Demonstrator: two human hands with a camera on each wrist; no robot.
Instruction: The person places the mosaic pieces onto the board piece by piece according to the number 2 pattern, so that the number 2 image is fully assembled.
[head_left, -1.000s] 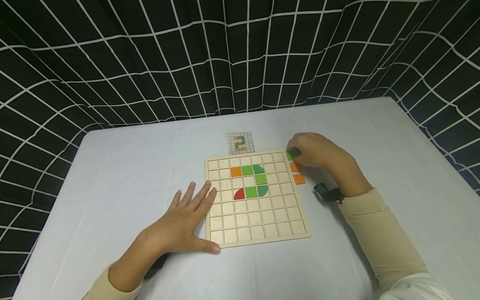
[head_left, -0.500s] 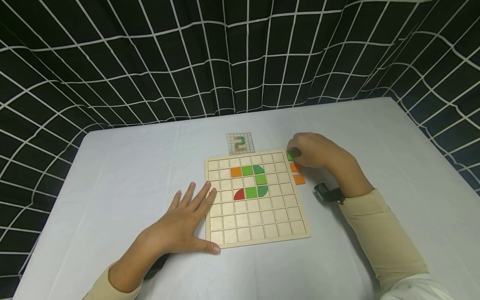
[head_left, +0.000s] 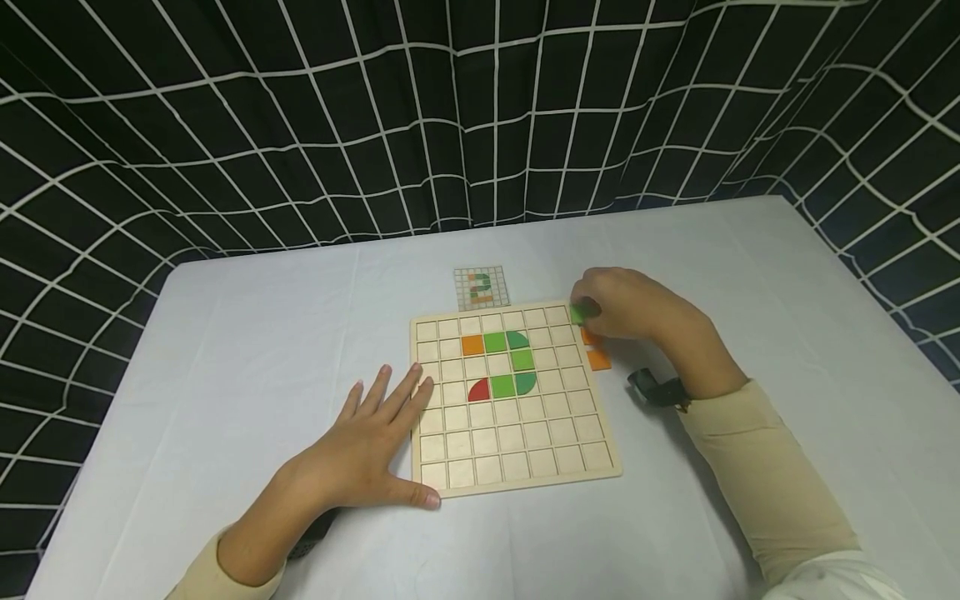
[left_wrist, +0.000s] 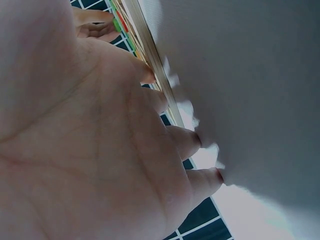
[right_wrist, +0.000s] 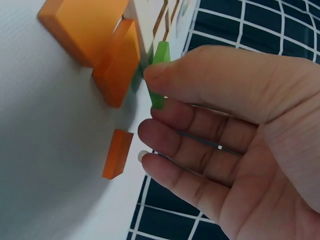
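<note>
Pinching a green tile (right_wrist: 161, 52) between thumb and index finger of the right hand (head_left: 624, 304), right of centre in the head view, right at the upper right corner of the wooden board (head_left: 510, 442). Looks edge-on in the right wrist view, near the top. Honestly can't tell whether touching the board there or just beside it.

Also got three loose ones in the right wrist view: a front orange tile (right_wrist: 86, 27) at top left, a middle orange tile (right_wrist: 119, 65) right by it, and a lower orange tile (right_wrist: 118, 154) off on its own. Only seeing two from the head camera, one partly tucked under the right hand.

Not gripping anything with the left hand (head_left: 363, 450), just spreading the fingers at the board's left edge, thumb by the lower left corner.

Mid-frame on the board, running along the curve from the left: orange square (head_left: 472, 344), green square (head_left: 495, 342), teal quarter-round (head_left: 517, 339), then down the right and back to a red quarter-round (head_left: 478, 390).

Just above the board, a small gridded card (head_left: 482, 287) with a coloured 2. All on a white table (head_left: 262, 333), with a dark gridded curtain (head_left: 337, 100) across the top.
</note>
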